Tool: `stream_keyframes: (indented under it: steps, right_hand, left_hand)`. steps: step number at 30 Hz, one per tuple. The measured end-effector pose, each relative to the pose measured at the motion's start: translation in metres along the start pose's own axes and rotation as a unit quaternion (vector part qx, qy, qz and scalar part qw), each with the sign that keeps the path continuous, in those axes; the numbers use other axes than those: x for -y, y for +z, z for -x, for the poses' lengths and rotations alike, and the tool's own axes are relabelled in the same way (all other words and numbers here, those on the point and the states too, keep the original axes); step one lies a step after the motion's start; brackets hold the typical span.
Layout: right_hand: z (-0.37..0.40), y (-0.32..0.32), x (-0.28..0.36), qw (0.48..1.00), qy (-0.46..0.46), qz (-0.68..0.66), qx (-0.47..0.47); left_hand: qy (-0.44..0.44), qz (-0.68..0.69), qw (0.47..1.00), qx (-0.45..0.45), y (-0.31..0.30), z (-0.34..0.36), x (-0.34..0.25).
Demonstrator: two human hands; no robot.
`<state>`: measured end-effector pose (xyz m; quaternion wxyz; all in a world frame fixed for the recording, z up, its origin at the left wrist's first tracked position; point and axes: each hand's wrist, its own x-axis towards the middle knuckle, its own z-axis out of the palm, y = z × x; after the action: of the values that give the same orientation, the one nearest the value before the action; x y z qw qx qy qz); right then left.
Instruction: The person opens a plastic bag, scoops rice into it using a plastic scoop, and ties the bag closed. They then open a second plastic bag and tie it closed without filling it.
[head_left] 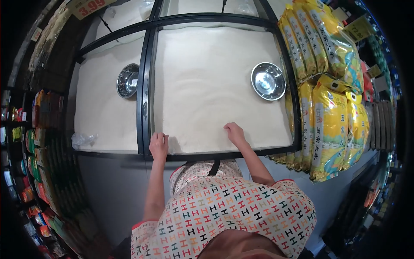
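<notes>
Loose, short-sleeved, off-white shirt point(241, 194), printed all over with block letter H in red, orange, green, black and tan, letters set in slanting rows. Narrow red trim point(144, 223) edging both sleeves. Lower garment point(228, 167) pale too, with small multicoloured print; short black strip point(214, 167) at front. Forearms bare below sleeves; left hand point(158, 146) and right hand point(235, 133) bare.

Both arms reach forward, hands well apart; left forearm point(154, 185) nearly straight ahead, in line with left hand point(158, 146); its back upward, fingers bent down, tips too small to make out; right forearm point(255, 164) slants inward, elbow out to the side; right hand point(235, 133) slightly farther forward, fingers folded in loosely, knuckles toward the left; both wrists bare.
</notes>
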<state>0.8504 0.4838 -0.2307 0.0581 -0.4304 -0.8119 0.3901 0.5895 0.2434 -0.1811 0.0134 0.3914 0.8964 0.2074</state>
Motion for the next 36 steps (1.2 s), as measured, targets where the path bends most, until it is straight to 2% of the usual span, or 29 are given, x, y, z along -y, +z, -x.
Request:
stream_keyframes:
  steps: [1, 4, 6, 7, 10, 11, 13, 14, 16, 18, 19, 20, 23, 24, 26, 27, 28, 29, 30, 33, 34, 36]
  right_hand:
    - [-0.001, 0.002, 0.001, 0.995, -0.086, 0.033, -0.047]
    - [-0.004, -0.003, 0.02, 0.998, 0.022, -0.015, 0.057]
    - [-0.005, 0.01, 0.012, 0.987, -0.153, 0.037, -0.036]
    - [-0.007, 0.011, 0.016, 0.964, -0.243, 0.06, -0.085]
    - [0.001, 0.008, 0.048, 0.995, -0.073, 0.034, 0.061]
    - [0.005, 0.015, 0.054, 0.988, -0.147, 0.047, 0.002]
    - [0.012, 0.033, 0.064, 0.947, -0.293, 0.063, -0.114]
    - [0.015, 0.036, 0.076, 0.978, -0.201, 0.036, -0.027]
    - [0.024, 0.035, 0.109, 0.989, -0.006, -0.009, 0.149]
    - [0.032, 0.059, 0.125, 0.99, -0.122, -0.018, 0.064]
    - [0.038, 0.072, 0.131, 0.983, -0.178, -0.026, 0.021]
    - [0.043, 0.087, 0.134, 0.98, -0.193, -0.003, 0.04]
    - [0.061, 0.125, 0.15, 0.965, -0.229, 0.084, 0.09]
    - [0.068, 0.127, 0.164, 0.975, -0.187, 0.087, 0.082]
    - [0.066, 0.141, 0.174, 0.966, -0.242, 0.084, -0.03]
    - [0.067, 0.146, 0.187, 0.983, -0.174, 0.011, -0.057]
    - [0.063, 0.153, 0.196, 0.98, -0.179, -0.007, -0.086]
    - [0.057, 0.16, 0.202, 0.976, -0.184, -0.024, -0.114]
    - [0.053, 0.168, 0.211, 0.971, -0.188, -0.041, -0.141]
    - [0.069, 0.202, 0.271, 0.975, -0.116, -0.165, -0.091]
    - [0.072, 0.217, 0.286, 0.973, -0.163, -0.128, -0.097]
    - [0.088, 0.244, 0.323, 0.92, -0.359, -0.056, -0.146]
  left_hand:
    - [-0.023, 0.002, 1.0, 0.01, 0.004, 0.003, 0.004]
    - [-0.049, -0.012, 0.988, 0.147, 0.016, 0.002, 0.017]
    - [-0.048, -0.019, 0.989, 0.139, 0.017, 0.0, 0.015]
    - [-0.047, -0.021, 0.99, 0.132, 0.016, 0.0, 0.012]
    - [0.019, 0.007, 0.999, -0.041, 0.003, 0.003, 0.007]
    - [-0.013, 0.028, 0.998, -0.047, -0.003, 0.008, 0.004]
    - [-0.044, 0.047, 0.987, -0.147, -0.015, 0.024, -0.013]
    - [-0.059, 0.054, 0.978, -0.195, -0.019, 0.035, -0.018]
    - [-0.087, 0.122, 0.969, -0.196, -0.017, 0.067, -0.017]
    - [-0.082, 0.163, 0.97, -0.163, -0.023, 0.098, -0.004]
    - [-0.051, 0.179, 0.97, -0.159, -0.031, 0.111, 0.009]
    - [-0.029, 0.159, 0.972, -0.172, -0.04, 0.122, 0.023]
    - [-0.118, 0.161, 0.955, -0.22, -0.071, 0.159, 0.071]
    - [-0.164, 0.171, 0.947, -0.216, -0.084, 0.176, 0.093]
    - [-0.251, 0.199, 0.924, -0.208, -0.098, 0.209, 0.134]
    - [-0.26, 0.213, 0.918, -0.21, -0.094, 0.232, 0.163]
    - [-0.275, 0.238, 0.912, -0.19, -0.076, 0.26, 0.202]
    - [-0.339, 0.258, 0.9, -0.098, -0.074, 0.286, 0.23]
    - [-0.363, 0.262, 0.892, -0.065, -0.075, 0.31, 0.253]
    - [-0.422, 0.256, 0.869, 0.019, -0.087, 0.371, 0.291]
    - [-0.432, 0.244, 0.868, 0.026, -0.095, 0.385, 0.301]
    - [-0.451, 0.238, 0.86, 0.017, -0.105, 0.41, 0.32]
